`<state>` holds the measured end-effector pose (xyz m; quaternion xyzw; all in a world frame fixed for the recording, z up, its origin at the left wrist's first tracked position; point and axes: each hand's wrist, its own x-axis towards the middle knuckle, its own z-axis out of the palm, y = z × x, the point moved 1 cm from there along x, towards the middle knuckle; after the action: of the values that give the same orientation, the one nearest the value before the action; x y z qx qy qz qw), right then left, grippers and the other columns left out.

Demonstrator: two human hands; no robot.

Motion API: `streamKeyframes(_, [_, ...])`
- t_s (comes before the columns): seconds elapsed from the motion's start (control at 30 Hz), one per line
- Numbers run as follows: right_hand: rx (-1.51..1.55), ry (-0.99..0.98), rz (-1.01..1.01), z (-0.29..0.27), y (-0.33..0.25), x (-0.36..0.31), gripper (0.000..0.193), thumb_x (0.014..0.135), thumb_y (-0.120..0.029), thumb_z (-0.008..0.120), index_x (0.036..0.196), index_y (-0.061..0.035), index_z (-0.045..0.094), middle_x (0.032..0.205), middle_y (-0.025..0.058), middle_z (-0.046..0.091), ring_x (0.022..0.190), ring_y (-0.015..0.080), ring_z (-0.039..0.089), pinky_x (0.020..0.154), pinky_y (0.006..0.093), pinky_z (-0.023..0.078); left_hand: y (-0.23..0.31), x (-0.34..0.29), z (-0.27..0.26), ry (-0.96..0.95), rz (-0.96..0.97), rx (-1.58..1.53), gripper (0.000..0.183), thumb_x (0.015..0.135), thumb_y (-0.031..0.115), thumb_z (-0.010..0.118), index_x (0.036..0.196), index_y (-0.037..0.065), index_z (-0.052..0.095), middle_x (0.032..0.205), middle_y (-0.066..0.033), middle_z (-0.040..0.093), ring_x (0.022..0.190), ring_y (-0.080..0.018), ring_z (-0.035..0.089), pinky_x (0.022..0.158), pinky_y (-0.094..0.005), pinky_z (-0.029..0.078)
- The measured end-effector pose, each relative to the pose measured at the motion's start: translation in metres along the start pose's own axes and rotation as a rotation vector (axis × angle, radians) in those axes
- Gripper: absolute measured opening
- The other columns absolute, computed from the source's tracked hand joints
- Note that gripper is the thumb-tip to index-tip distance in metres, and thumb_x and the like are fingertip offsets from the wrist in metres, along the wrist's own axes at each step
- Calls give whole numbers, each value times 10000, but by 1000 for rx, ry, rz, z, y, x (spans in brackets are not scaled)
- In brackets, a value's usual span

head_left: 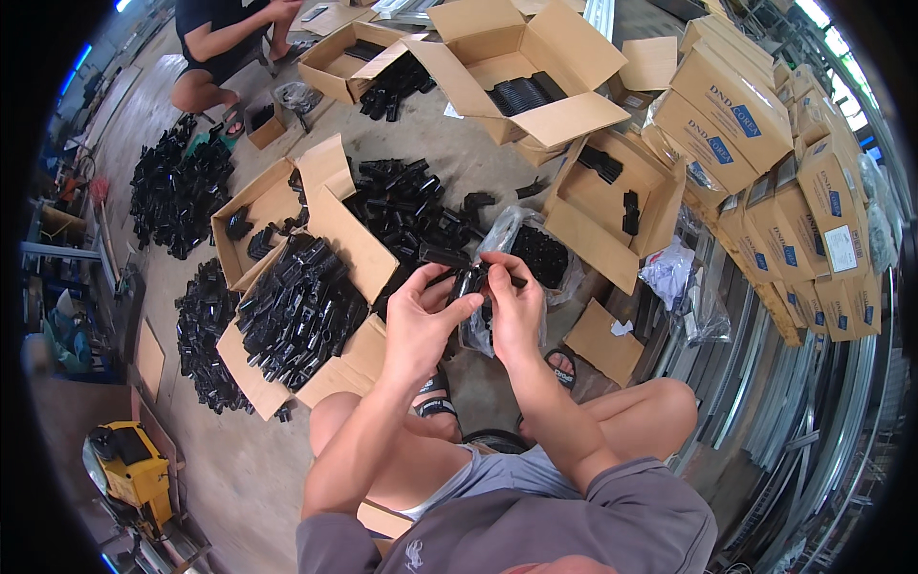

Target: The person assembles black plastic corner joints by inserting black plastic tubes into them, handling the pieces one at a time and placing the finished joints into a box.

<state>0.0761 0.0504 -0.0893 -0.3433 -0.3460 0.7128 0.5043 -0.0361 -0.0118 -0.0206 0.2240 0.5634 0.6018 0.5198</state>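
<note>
In front of me my left hand [426, 314] and my right hand [514, 304] meet around a glossy black plastic part [446, 256]. Both hands are closed on it with thumbs and fingers; its exact kind does not show, and the fingers cover part of it. Just beyond my right hand, a clear plastic bag [505, 232] holds many small black pieces [539, 254]. Past my left hand lies a loose heap of similar black parts [411, 206]. Left of it, more black parts [298, 306] are piled on the flaps of an open cardboard box [256, 195].
Further black heaps [182, 187] lie on the left floor, near a crouching person [225, 43]. Open boxes [531, 48] stand ahead, another [612, 201] at right. Stacked cartons [732, 105] and long metal profiles [765, 383] line the right. A yellow machine [134, 469] stands lower left.
</note>
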Motion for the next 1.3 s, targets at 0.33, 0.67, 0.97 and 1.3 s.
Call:
streamKeyframes(0.33, [-82, 11, -49, 7, -5, -7, 227, 963, -136, 654, 1132, 14, 628, 989, 32, 668, 855, 64, 599, 750, 220, 497, -11, 5, -8, -194, -114, 16, 397, 956, 21, 596, 1331, -32, 474, 1238, -99, 573, 1137, -131, 548, 966, -295, 472])
streamKeyframes(0.67, [-285, 39, -475, -21, -9, 49, 426, 1035, -359, 489, 1212, 16, 587, 1015, 71, 647, 860, 122, 584, 787, 268, 472, -6, 18, -6, -53, -85, 28, 413, 952, 50, 601, 1341, -48, 505, 1164, -90, 634, 1055, -145, 605, 977, -303, 476])
streamKeyframes(0.97, [-1389, 560, -150, -259, -38, 297, 286, 907, -230, 603, 1139, -83, 682, 1075, 179, 710, 1003, 354, 678, 889, 447, 513, 4, 34, 10, -132, -306, -217, 536, 934, 185, 680, 1370, -40, 464, 1209, -152, 642, 1106, -208, 622, 920, -315, 502])
streamKeyframes(1.3, [-1953, 428, 30, -322, 7, 386, 318, 945, -138, 530, 1257, -82, 563, 1282, 142, 571, 1206, 367, 542, 987, 462, 477, -9, 63, 20, -107, -466, -98, 520, 916, 72, 671, 1392, -11, 480, 1204, -141, 666, 1035, -170, 672, 769, -231, 552])
